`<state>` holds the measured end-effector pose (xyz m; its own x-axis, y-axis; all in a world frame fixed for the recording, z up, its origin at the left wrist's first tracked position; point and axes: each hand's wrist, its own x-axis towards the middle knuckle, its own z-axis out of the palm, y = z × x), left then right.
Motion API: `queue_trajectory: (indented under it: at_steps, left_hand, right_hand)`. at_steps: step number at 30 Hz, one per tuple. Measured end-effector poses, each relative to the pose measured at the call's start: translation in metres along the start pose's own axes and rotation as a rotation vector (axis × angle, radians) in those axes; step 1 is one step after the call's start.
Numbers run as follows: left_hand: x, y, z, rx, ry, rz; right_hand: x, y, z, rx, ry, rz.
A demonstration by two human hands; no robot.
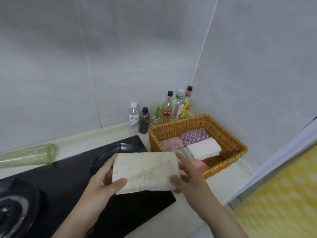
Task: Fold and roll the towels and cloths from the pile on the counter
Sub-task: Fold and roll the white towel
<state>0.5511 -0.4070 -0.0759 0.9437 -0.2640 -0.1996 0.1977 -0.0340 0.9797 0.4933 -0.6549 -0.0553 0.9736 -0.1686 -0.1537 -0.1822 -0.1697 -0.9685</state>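
Both hands — left hand (104, 181), right hand (186, 176) — pinched the folded cream towel (145, 170) by its ends, likely keeping its folds tidy for the basket (223, 133).

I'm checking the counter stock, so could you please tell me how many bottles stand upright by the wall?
6: a clear white-capped bottle, a dark bottle and a green pump bottle by the wicker basket's left corner, then three taller condiment bottles behind it.

Fluffy terry towel (145, 170); woven wicker basket (228, 134); glossy hob (72, 169).
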Motion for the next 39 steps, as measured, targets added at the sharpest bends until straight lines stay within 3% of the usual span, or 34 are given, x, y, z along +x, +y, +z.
queue_trajectory:
  at_steps: [6, 18, 29, 33, 39]
  left_hand:
    - [0.041, 0.003, 0.035, 0.023, -0.06, -0.021]
    - [0.115, -0.002, 0.156, 0.082, 0.013, -0.058]
    - [0.175, -0.032, 0.256, 0.237, 0.172, -0.228]
    - [0.188, -0.044, 0.284, 0.332, 0.127, -0.284]
    - [0.214, -0.06, 0.32, 0.52, -0.092, -0.317]
  right_hand:
    - [0.024, -0.002, -0.043, -0.033, 0.036, -0.002]
    - [0.112, 0.039, -0.168, -0.056, -0.041, 0.088]
    - [0.188, 0.077, -0.258, -0.371, -0.184, 0.114]
    - [0.207, 0.089, -0.281, -0.514, -0.281, 0.092]
    - [0.234, 0.101, -0.318, -0.781, -0.45, 0.112]
